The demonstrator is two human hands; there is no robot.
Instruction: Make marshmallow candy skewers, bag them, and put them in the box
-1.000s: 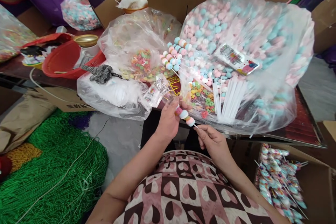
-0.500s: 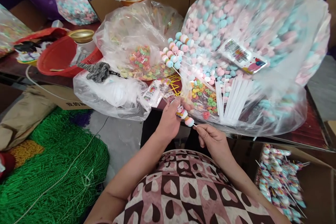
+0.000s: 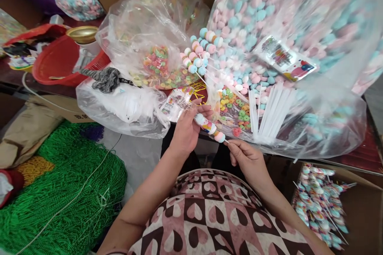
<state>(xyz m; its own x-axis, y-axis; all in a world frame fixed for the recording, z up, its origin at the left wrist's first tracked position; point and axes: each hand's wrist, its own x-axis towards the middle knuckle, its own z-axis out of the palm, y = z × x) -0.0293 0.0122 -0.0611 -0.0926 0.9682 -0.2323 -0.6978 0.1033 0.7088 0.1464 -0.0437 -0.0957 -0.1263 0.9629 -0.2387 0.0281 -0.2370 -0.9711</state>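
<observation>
My right hand [image 3: 243, 158] pinches the bare end of a thin white stick that carries a row of pastel candies [image 3: 209, 127]. My left hand [image 3: 187, 126] is closed round the upper end of that candy skewer and holds a small clear printed wrapper [image 3: 176, 103] against it. Both hands hover just in front of the table edge, over my lap. Behind them lie several finished skewers [image 3: 199, 55], loose white sticks [image 3: 271, 109] and small coloured ring candies [image 3: 235, 109].
A huge clear bag of pink and blue candies [image 3: 287, 16] fills the right of the table. A second bag of ring candies [image 3: 155, 59] and a red basket [image 3: 60, 61] sit left. A cardboard box of wrapped skewers [image 3: 321, 203] stands lower right; green cord bundles [image 3: 60, 191] lower left.
The view has shifted closer and down. My left hand has slid the wrapper along the skewer, and more of the candies now show beyond it.
</observation>
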